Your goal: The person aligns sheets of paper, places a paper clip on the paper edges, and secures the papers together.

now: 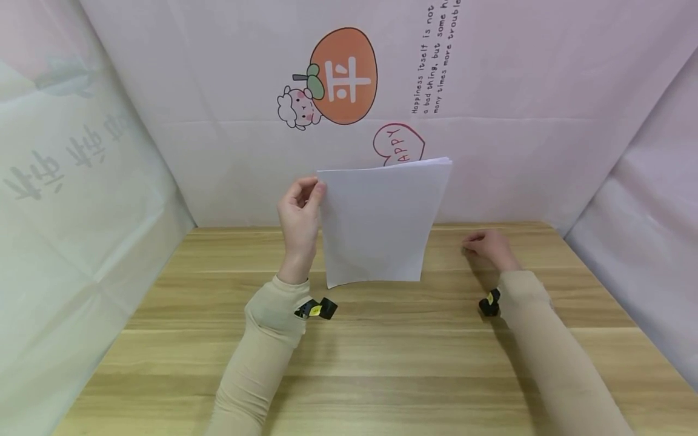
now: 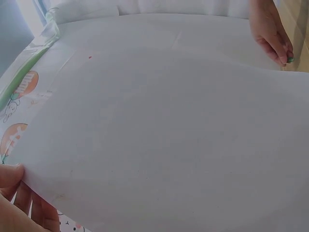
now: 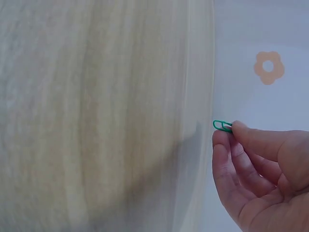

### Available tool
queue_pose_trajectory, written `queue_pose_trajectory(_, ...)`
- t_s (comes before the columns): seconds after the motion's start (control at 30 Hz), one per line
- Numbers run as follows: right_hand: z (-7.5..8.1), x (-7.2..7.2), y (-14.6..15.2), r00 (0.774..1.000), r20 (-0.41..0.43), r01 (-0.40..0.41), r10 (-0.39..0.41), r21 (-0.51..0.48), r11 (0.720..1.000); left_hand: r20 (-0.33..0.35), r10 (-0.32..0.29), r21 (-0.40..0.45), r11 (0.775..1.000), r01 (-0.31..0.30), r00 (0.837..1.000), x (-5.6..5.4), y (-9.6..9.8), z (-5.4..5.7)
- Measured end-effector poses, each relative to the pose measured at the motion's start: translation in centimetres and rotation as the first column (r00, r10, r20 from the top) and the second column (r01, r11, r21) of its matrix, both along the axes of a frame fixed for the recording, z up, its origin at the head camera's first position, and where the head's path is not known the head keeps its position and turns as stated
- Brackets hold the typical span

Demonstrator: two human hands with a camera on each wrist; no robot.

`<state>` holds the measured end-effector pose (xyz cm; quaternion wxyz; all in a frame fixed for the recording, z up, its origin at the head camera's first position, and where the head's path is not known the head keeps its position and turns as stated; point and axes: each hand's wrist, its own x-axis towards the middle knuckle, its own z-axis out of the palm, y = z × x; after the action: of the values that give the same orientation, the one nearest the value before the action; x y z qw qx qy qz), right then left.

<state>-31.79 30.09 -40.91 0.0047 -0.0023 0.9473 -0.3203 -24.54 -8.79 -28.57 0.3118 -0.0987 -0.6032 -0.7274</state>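
Note:
My left hand (image 1: 302, 215) pinches the upper left corner of some white paper sheets (image 1: 382, 224), which hang upright above the table. Along the top right corner the edges of more than one sheet show. In the left wrist view the paper (image 2: 159, 130) fills most of the picture, with the thumb on its near side. Off to the right, apart from the paper, my right hand (image 1: 491, 247) pinches a green paper clip (image 3: 222, 126) between thumb and fingertips. The clip's looped end sticks out past the fingers.
Below both hands lies a wood-grain table (image 1: 382, 363). A white printed cloth (image 1: 229, 151) hangs behind it, with an orange fruit drawing (image 1: 345, 75) and lettering. More pale cloth (image 1: 71, 181) hangs at the sides. Each wrist wears a small black camera (image 1: 327, 309).

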Motion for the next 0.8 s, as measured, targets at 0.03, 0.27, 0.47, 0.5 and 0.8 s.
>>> queue_pose_trajectory(0.03,0.0,0.0,0.0,1.0,-0.006,0.002,-0.002,-0.001,1.0,0.0,0.0,-0.001,1.0,0.0,1.0,0.0,0.0,0.0)
queue_pose_trajectory(0.27,0.5,0.4,-0.3,1.0,0.007,0.001,-0.001,-0.06,0.998,-0.003,0.001,0.001,1.0,-0.001,1.0,0.0,0.1,0.0)
queue_pose_trajectory(0.47,1.0,0.7,-0.4,1.0,-0.018,0.003,-0.005,-0.066,0.998,0.0,0.006,0.002,1.0,-0.006,1.0,-0.1,0.1,0.1)
queue_pose_trajectory(0.5,1.1,0.7,-0.4,1.0,-0.019,0.003,-0.004,-0.065,0.998,0.001,0.005,0.003,1.0,-0.005,1.0,-0.1,0.1,0.1)
queue_pose_trajectory(0.8,2.2,1.4,-1.2,1.0,-0.006,0.006,-0.006,-0.042,0.999,0.0,-0.003,-0.007,1.0,0.003,1.0,0.0,0.0,0.0)
